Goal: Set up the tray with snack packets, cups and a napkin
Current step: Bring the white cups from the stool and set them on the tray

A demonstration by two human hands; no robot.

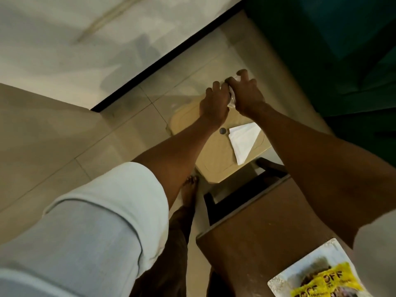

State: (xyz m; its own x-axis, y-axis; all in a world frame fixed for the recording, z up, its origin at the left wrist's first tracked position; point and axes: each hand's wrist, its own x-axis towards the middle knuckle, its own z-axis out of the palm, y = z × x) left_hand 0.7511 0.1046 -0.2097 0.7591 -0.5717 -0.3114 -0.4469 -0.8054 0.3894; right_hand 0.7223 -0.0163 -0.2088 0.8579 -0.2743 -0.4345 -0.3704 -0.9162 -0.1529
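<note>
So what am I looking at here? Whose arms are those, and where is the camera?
There is no machine here. The camera sits on a person's head and looks down, so you see that person's own two arms reaching forward. The left hand and right hand together hold something small, pale and crumpled; I cannot tell what it is. Below them is a beige tray with a folded white napkin on it. At the bottom right, a snack packet lies on a brown table.
</note>
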